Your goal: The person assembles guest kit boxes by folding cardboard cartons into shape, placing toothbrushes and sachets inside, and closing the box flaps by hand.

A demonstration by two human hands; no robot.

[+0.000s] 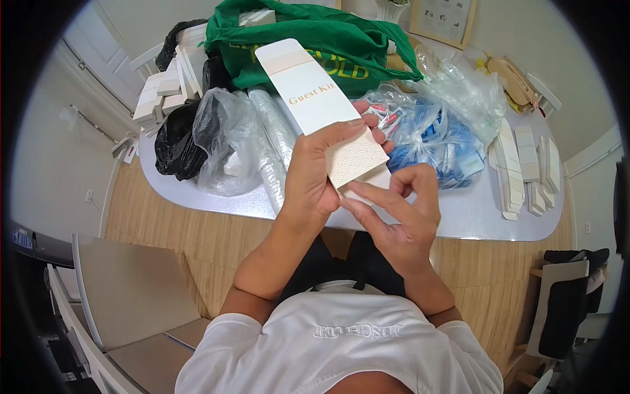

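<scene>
A white box with "Guest Kit" lettering (312,95) is held up over the table's front edge, its long open flap pointing up and left. My left hand (312,164) is wrapped round the box from the left, thumb across its front and fingertips showing on the far side. At the patterned lower end, my right hand (403,213) pinches with thumb and forefinger near the corner of a white end flap. Whether the fingertips grip the flap or only touch it is hard to tell.
On the table (453,226) stand a green bag (262,65), black and clear plastic bags, rolled clear wrap (269,131) and a bag of blue packets (440,144). Flat white boxes (508,171) lie right, more (161,92) at left. A large cardboard box (131,289) is lower left.
</scene>
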